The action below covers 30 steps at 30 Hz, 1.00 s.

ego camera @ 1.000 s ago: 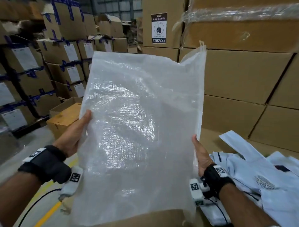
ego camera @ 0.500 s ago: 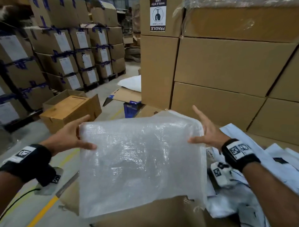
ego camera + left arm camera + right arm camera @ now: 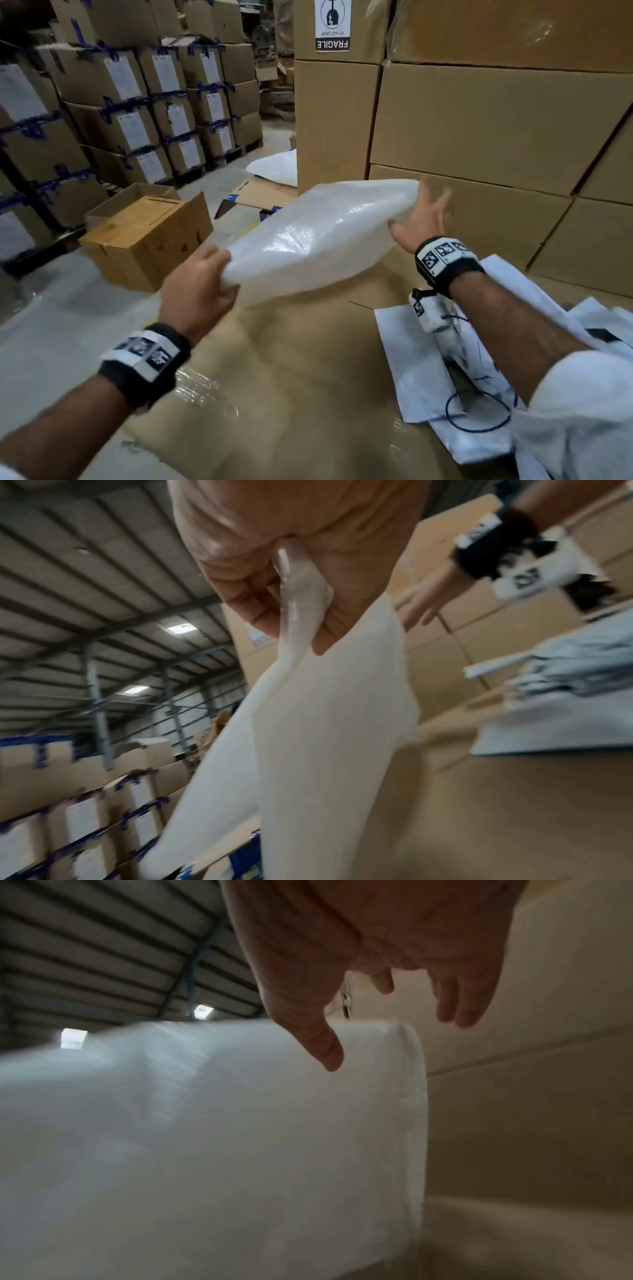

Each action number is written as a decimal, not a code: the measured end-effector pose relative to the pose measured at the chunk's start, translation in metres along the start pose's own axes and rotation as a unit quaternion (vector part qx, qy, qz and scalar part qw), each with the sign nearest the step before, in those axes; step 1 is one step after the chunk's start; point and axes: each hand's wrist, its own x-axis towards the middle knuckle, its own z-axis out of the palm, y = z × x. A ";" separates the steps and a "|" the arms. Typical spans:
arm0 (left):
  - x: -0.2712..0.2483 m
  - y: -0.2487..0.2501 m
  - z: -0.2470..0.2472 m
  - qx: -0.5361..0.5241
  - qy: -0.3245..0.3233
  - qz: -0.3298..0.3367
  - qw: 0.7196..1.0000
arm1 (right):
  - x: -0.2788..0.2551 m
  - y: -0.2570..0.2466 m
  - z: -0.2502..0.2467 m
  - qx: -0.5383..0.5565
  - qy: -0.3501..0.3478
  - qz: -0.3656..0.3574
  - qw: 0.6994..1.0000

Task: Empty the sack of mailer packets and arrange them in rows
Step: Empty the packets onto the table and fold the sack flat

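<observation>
The empty white woven sack (image 3: 318, 236) hangs folded in the air above the cardboard work surface (image 3: 291, 377). My left hand (image 3: 202, 284) grips its near corner, with the fabric pinched between thumb and curled fingers (image 3: 260, 607). At the sack's far right end my right hand (image 3: 421, 219) is spread, its fingers straight and blurred beside the fold. In the right wrist view the thumb (image 3: 325, 1047) lies against the sack (image 3: 240, 1137) and the other fingers stand clear of it. A loose heap of white mailer packets (image 3: 462, 377) lies at the right under my right forearm.
A wall of large brown cartons (image 3: 479, 120) rises just behind the surface. To the left, on the floor, stand a small brown box (image 3: 147, 236) and stacks of labelled cartons (image 3: 137, 113). Another white sack (image 3: 277, 168) lies on flattened cardboard beyond.
The sack was held up flat and tall; it has come down and folded over. My left hand now grips its corner, and my right hand has let go and spread at the far end.
</observation>
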 end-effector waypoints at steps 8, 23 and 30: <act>-0.022 0.092 0.108 -0.006 -0.146 0.099 0.984 | -0.079 0.010 0.115 0.360 -0.255 0.311 0.842; -0.045 0.013 0.182 0.043 -0.265 0.094 0.959 | -0.070 0.075 0.183 0.445 -0.259 0.343 0.786; -0.054 0.021 0.187 0.102 -0.271 0.179 0.940 | -0.085 0.059 0.178 0.129 -0.221 0.234 0.938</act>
